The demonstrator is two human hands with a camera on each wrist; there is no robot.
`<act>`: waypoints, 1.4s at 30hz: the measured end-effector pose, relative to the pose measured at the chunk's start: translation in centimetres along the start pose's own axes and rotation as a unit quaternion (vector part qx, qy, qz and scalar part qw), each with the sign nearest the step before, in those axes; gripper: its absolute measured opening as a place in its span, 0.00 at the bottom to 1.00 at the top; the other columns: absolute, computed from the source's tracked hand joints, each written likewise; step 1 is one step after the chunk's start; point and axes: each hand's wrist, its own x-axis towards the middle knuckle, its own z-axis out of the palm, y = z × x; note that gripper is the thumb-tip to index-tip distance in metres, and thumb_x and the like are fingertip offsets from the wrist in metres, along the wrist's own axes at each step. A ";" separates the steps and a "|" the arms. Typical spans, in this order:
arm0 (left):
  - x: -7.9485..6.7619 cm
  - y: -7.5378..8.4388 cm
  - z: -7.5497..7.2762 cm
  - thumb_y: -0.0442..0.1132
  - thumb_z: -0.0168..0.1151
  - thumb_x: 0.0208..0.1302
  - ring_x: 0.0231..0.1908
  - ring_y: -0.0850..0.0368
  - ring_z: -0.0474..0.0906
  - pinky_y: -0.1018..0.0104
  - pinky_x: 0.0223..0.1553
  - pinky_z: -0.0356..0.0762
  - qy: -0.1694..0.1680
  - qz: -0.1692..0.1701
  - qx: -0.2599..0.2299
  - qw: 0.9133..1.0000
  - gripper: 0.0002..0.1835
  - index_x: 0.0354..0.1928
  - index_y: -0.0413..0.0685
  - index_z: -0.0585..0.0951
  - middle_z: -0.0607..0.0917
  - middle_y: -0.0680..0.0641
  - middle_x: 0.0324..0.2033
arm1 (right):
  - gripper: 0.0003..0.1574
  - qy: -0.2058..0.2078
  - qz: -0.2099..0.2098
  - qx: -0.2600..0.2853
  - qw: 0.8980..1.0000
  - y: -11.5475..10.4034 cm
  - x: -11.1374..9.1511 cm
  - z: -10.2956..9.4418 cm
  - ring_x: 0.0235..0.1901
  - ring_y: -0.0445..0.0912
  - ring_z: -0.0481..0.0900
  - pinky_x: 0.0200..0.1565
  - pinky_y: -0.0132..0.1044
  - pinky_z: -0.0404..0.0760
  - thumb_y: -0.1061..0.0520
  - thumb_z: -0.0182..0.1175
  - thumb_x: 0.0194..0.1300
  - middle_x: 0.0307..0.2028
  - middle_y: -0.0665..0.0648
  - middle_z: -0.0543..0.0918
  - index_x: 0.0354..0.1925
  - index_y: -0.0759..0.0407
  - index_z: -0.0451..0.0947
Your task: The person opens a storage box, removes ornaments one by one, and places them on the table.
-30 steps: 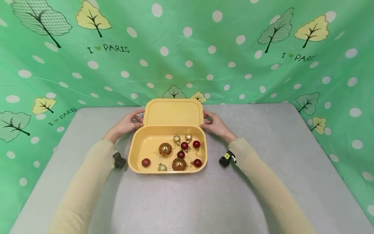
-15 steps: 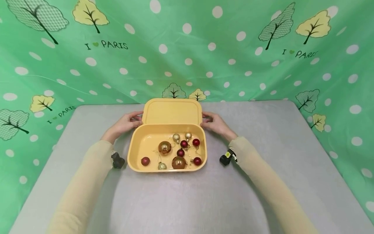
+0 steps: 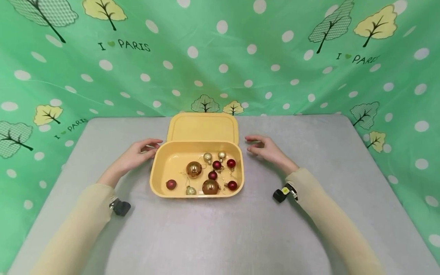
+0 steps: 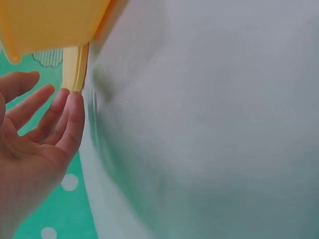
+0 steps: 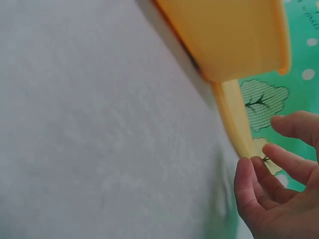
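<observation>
A yellow plastic box (image 3: 168,166) holds several Christmas baubles, among them a shiny gold bauble (image 3: 194,169) and a dark red bauble (image 3: 171,185). Its yellow lid (image 3: 203,127) lies just behind the far rim. Left of the box, my left hand (image 3: 139,154) has loosely bent fingers and holds nothing; its fingertips overlap the lid's end in the left wrist view. My right hand (image 3: 268,150) hovers off the right side, fingers relaxed, a small gap from the lid. Both wrist views show bare palms beside the box wall (image 4: 50,25).
The box stands on a grey table (image 3: 220,236). A green dotted curtain (image 3: 220,68) with printed trees hangs behind and along both sides. Each wrist carries a small black camera, such as the right camera (image 3: 280,195).
Both hands have let go of the lid's sides and drawn outward, the left to the left and nearer, the right to the right. Lid and box stand much as before.
</observation>
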 end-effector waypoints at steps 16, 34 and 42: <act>-5.4 1.3 0.8 0.33 0.55 0.71 0.63 0.50 0.67 0.77 0.54 0.68 -0.046 0.062 -0.073 0.994 0.32 0.73 0.40 0.56 0.65 0.34 0.66 | 0.22 -0.032 -0.070 -0.025 0.997 -1.0 -4.4 0.0 0.46 0.56 0.78 0.42 0.40 0.77 0.64 0.60 0.66 0.55 0.68 0.76 0.57 0.69 0.74; -3.2 2.3 0.5 0.34 0.74 0.52 0.69 0.31 0.44 0.37 0.63 0.54 -0.180 0.024 -0.060 0.981 0.66 0.76 0.60 0.31 0.34 0.39 0.74 | 0.19 0.017 -0.130 -0.030 0.991 -2.7 -5.0 1.7 0.51 0.59 0.75 0.53 0.50 0.75 0.68 0.59 0.63 0.52 0.66 0.78 0.53 0.69 0.76; -3.1 2.6 1.3 0.43 0.82 0.39 0.71 0.34 0.32 0.32 0.64 0.40 -0.168 0.060 0.016 0.984 0.75 0.75 0.49 0.30 0.34 0.35 0.73 | 0.20 0.044 -0.187 -0.030 0.981 -3.5 -4.9 2.6 0.58 0.54 0.69 0.59 0.49 0.70 0.71 0.61 0.61 0.56 0.64 0.74 0.52 0.67 0.78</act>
